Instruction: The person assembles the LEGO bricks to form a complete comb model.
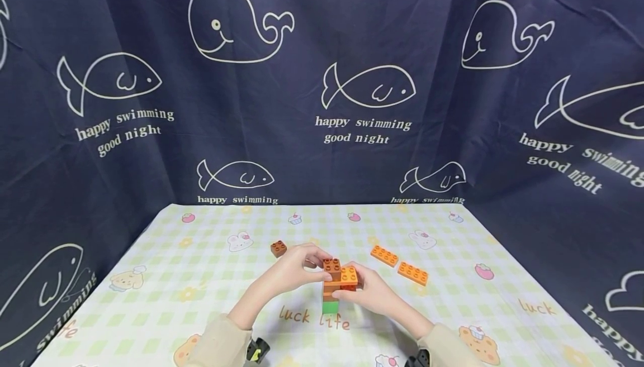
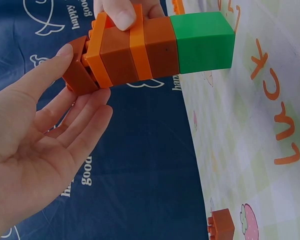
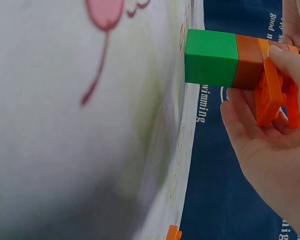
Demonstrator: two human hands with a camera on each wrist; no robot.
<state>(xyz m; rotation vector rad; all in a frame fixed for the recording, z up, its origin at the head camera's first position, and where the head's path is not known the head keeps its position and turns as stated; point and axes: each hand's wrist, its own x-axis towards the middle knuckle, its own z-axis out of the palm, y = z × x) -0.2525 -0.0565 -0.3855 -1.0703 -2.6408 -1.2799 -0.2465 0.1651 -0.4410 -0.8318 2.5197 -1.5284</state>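
A tower of toy building bricks stands on the tablecloth, with a green block (image 1: 330, 306) at its foot. Above the green come alternating brown bricks (image 2: 121, 54) and orange plates (image 1: 349, 275), which jut out to the right. My left hand (image 1: 293, 266) pinches the topmost brown brick (image 2: 79, 75) between thumb and fingers. That brick sits slightly tilted, with orange studs showing in the gap beneath it. From the right, my right hand (image 1: 372, 290) holds the tower, its thumb across an orange plate and its fingers behind. Those fingers are partly hidden in the head view.
A loose brown brick (image 1: 278, 248) lies behind my left hand. Two orange plates, a farther one (image 1: 384, 255) and a nearer one (image 1: 413, 272), lie to the right beyond my right hand. A dark blue curtain (image 1: 302, 132) hangs behind the table.
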